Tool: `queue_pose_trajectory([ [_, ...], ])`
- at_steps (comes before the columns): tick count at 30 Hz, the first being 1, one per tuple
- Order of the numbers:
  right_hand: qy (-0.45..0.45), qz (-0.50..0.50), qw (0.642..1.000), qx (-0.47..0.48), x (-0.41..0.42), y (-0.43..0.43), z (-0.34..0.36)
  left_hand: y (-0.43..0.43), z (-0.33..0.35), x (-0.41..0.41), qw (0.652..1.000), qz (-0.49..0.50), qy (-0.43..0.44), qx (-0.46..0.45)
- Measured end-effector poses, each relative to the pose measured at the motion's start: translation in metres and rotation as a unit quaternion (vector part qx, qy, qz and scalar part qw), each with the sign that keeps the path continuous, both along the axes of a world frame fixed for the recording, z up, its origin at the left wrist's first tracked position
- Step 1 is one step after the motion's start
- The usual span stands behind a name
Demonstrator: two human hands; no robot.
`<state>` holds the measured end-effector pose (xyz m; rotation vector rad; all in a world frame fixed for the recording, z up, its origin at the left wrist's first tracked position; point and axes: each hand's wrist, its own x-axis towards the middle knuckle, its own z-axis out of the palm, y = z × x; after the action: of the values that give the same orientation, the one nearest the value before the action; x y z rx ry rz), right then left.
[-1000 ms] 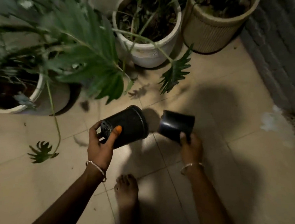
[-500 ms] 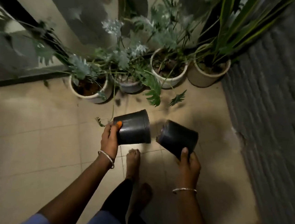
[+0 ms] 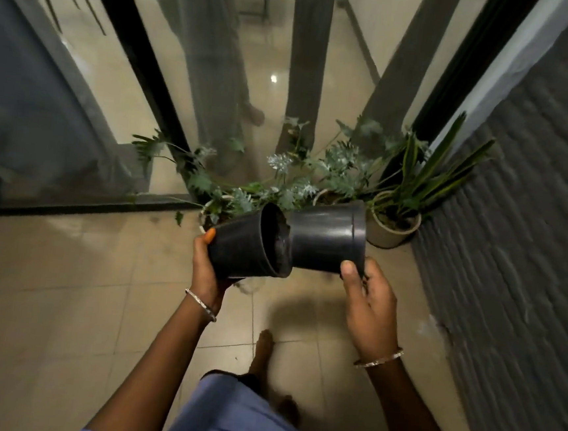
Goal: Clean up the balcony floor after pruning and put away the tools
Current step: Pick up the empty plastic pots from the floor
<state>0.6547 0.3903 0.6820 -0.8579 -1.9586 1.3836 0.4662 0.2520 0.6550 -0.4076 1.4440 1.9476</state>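
Nearest, a pale blue garment (image 3: 234,417) is hanging at the bottom edge, and a bare foot (image 3: 263,351) is standing just past it on the beige tiled floor (image 3: 62,299). Both forearms are reaching forward, each wrist wearing a thin metal bangle (image 3: 200,305). The left hand (image 3: 207,270) is clasping a black plastic nursery pot (image 3: 242,249) on its side, its grip wrapping the closed base, an orange-painted thumbnail lying on the wall and the open mouth facing right. The right hand (image 3: 369,302) is holding a second black pot (image 3: 328,240) from below, its grip curling round the rim end with the thumb pressing the wall. That pot's narrow base is meeting the mouth of the first; whether it is sitting inside is unclear. Both pots are hanging in the air above the floor. Beyond them, leafy potted plants (image 3: 313,180) are crowding the corner, a cream planter (image 3: 389,233) standing beside the grey brick wall (image 3: 511,269). Farthest, a black-framed glass door (image 3: 141,62) is reflecting light.
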Motion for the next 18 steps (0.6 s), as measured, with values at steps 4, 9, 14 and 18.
queue_pose_trajectory([
  [4, 0.018, 0.072, 0.994, 0.081, -0.036, -0.032, 0.039, -0.040, 0.041, -0.010, 0.998, 0.052, 0.021, 0.024],
  [9, 0.038, 0.140, 0.982, 0.118, -0.092, -0.079, 0.072, -0.081, 0.071, -0.040, 0.991, 0.105, 0.021, 0.078],
  [14, 0.063, 0.190, 0.974, 0.105, -0.160, -0.129, 0.087, -0.118, 0.091, -0.088, 0.986, 0.124, 0.021, 0.105],
  [18, 0.099, 0.230, 0.959, 0.135, -0.206, -0.160, 0.103, -0.142, 0.094, -0.117, 0.979, 0.149, 0.011, 0.140],
])
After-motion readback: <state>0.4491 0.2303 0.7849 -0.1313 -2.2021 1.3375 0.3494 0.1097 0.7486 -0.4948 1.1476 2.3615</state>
